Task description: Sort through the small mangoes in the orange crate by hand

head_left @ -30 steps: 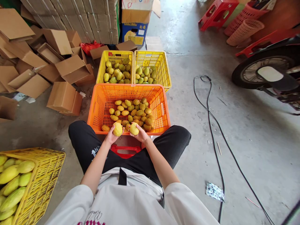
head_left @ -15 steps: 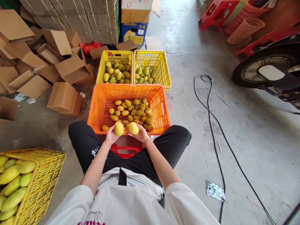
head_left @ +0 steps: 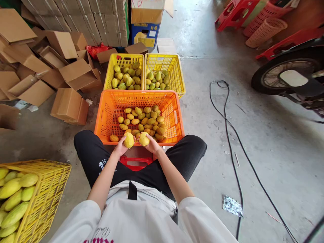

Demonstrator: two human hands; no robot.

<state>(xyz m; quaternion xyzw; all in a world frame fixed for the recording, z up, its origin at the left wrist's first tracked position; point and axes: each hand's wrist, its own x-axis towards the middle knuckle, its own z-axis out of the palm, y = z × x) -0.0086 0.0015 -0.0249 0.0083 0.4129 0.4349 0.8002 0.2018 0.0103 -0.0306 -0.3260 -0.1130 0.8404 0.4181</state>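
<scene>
I sit on a red stool before an orange crate partly filled with several small yellow-green mangoes. My left hand grips one yellow mango at the crate's near rim. Beside it my right hand grips another yellow mango. The two fruits are almost touching. Behind the orange crate stand two yellow crates, the left yellow crate and the right yellow crate, both holding greener mangoes.
A yellow crate of larger mangoes stands at my lower left. Cardboard boxes lie scattered on the left. A black cable runs across the concrete floor on the right, near a motorbike wheel and red stools.
Both hands have turned their mangoes slightly and brought them a little closer together; the left mango has shifted a bit to the right.
</scene>
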